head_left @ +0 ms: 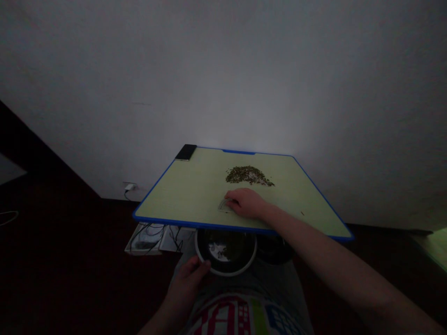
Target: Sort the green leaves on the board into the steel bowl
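My right hand is closed on a clear protractor that lies near the front of the pale tabletop. Just beyond my fingers spreads a heap of small brownish-green grains; they are too small to name. Below the table's front edge, my left hand grips the rim of a dark bowl with a light rim, thumb on top. Inside the bowl some dark bits and a bright reflection show.
A black phone lies at the table's far left corner. A tiny brown piece sits at the right. Under the table are white boxes with cables and another dark round container. A wall stands behind the table, with a plugged charger.
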A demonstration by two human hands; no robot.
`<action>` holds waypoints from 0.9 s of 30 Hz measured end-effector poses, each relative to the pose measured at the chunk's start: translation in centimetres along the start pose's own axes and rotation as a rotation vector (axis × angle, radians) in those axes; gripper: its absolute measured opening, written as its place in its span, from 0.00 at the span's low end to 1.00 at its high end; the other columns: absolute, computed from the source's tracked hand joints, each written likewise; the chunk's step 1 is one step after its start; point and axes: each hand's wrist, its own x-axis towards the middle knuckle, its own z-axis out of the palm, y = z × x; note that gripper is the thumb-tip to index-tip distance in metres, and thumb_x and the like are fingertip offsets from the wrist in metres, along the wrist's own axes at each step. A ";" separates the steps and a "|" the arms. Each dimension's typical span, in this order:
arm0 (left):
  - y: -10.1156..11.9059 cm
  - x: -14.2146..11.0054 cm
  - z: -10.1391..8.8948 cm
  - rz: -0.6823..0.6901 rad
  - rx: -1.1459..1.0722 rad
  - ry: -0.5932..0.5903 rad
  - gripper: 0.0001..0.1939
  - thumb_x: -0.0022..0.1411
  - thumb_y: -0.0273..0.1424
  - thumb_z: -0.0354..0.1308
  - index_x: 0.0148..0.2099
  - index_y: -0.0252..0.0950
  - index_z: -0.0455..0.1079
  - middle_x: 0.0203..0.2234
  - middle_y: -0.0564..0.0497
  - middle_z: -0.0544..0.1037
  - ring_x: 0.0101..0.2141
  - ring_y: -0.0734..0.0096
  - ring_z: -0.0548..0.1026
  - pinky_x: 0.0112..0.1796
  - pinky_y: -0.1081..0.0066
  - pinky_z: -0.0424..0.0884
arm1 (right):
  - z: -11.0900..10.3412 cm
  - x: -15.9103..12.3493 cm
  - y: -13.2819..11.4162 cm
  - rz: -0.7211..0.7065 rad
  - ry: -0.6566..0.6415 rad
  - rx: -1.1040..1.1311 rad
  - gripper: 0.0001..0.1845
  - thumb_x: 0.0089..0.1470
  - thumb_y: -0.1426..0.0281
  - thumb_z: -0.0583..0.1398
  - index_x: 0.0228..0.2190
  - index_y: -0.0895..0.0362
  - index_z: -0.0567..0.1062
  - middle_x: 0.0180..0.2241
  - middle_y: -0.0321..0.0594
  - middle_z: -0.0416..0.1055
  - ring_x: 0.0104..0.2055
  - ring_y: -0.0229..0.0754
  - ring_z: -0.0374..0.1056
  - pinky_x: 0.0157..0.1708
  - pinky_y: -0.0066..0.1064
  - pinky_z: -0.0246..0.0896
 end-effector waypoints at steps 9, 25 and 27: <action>0.5 -0.3 0.0 -0.016 -0.042 -0.064 0.13 0.47 0.36 0.69 0.35 0.36 0.77 0.31 0.48 0.85 0.38 0.54 0.81 0.45 0.60 0.73 | 0.5 -1.1 -1.4 -0.101 0.007 0.076 0.13 0.61 0.64 0.53 0.40 0.55 0.75 0.36 0.43 0.76 0.38 0.42 0.68 0.36 0.31 0.53; 0.4 -0.4 0.1 -0.015 -0.044 -0.034 0.16 0.44 0.37 0.70 0.36 0.36 0.77 0.28 0.47 0.85 0.38 0.51 0.81 0.44 0.58 0.73 | -0.1 -2.7 -2.0 -0.036 -0.001 0.239 0.12 0.60 0.68 0.54 0.43 0.58 0.73 0.37 0.45 0.76 0.37 0.42 0.69 0.36 0.30 0.55; 0.4 -0.4 0.2 -0.023 -0.062 -0.019 0.18 0.42 0.37 0.70 0.36 0.35 0.77 0.28 0.46 0.85 0.38 0.50 0.81 0.44 0.56 0.73 | -0.3 -2.9 -1.9 -0.062 -0.005 0.259 0.12 0.60 0.68 0.54 0.43 0.58 0.73 0.37 0.45 0.76 0.37 0.42 0.69 0.37 0.30 0.55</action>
